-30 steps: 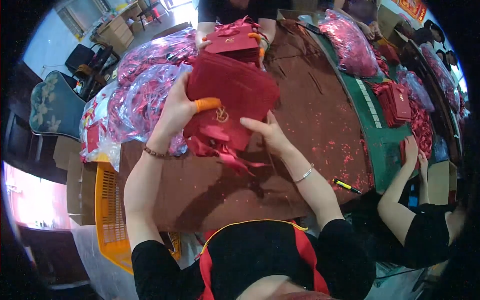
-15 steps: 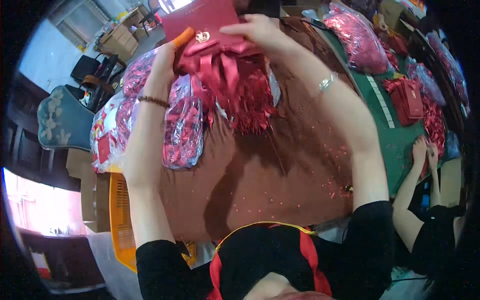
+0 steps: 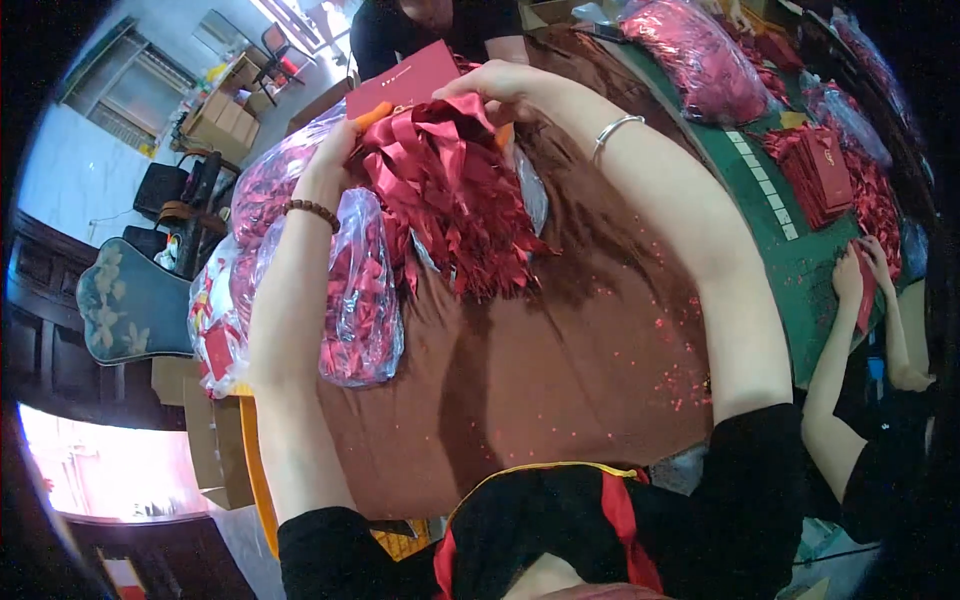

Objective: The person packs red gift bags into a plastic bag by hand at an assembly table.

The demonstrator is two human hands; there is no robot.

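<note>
At the far side of the brown-covered table I hold a dark red paper piece [image 3: 412,76], like a flat gift bag or folded card, with small gold print. My left hand [image 3: 342,146], an orange finger cover on a digit, is closed on its left edge. The fingers of my right hand [image 3: 498,84] are closed at its right side, by the ribbon tops. Shiny red ribbons [image 3: 440,180] hang in a thick bunch below it and hide its lower part. Under their cut ends shows a bit of clear plastic. Fingertips of both hands are partly hidden.
Clear plastic bags of red ribbon goods [image 3: 362,300] lie along the left. Red scraps [image 3: 680,385] dot the brown cloth [image 3: 560,400]. A person in black [image 3: 385,35] is across the table. At right, another person's hands [image 3: 855,270] work at a green table [image 3: 790,265] with stacked red pieces [image 3: 818,180].
The red piece has dropped back and tilted behind the ribbons, which now spread over its front. My right hand has shifted slightly. A person across the table has become visible.
</note>
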